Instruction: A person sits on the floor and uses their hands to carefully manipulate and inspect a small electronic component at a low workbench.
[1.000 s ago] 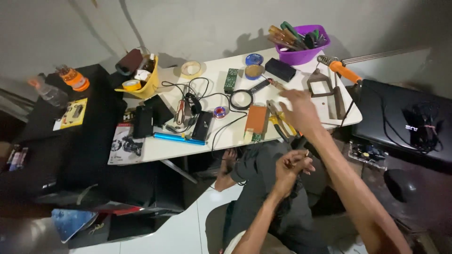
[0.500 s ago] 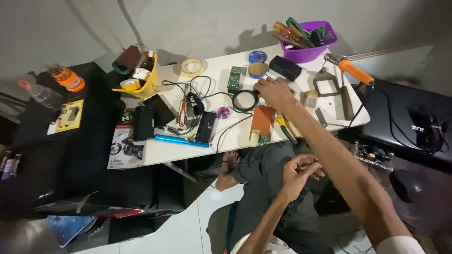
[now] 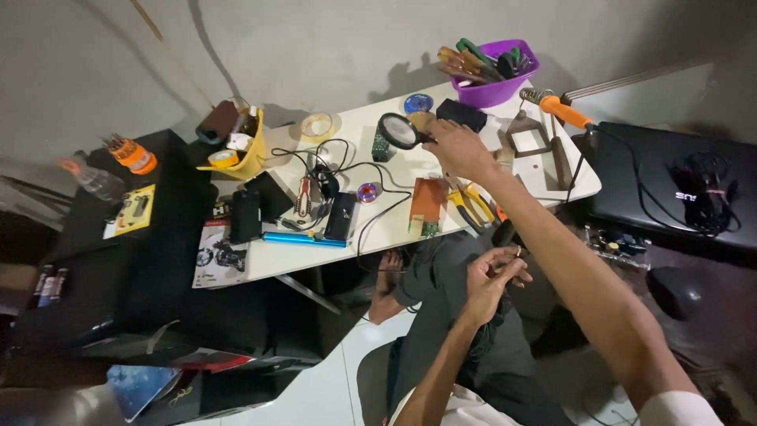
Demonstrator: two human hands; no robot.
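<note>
I see my right hand (image 3: 461, 150) stretched over the white table (image 3: 371, 229), fingers wrapped tight round the dark handle of a round glass magnifier (image 3: 398, 131), its lens sitting above the tabletop just left of that hand. My left hand (image 3: 490, 276) sits nearer me, below the table's front edge, fingertips pinched together on something small; I cannot tell what. On the table: flat orange-brown circuit board (image 3: 428, 207), yellow-handled pliers (image 3: 471, 207) right of it, purple plastic tub (image 3: 497, 75) of screwdrivers at the far edge, blue cylindrical tool (image 3: 303, 238) lying left.
</note>
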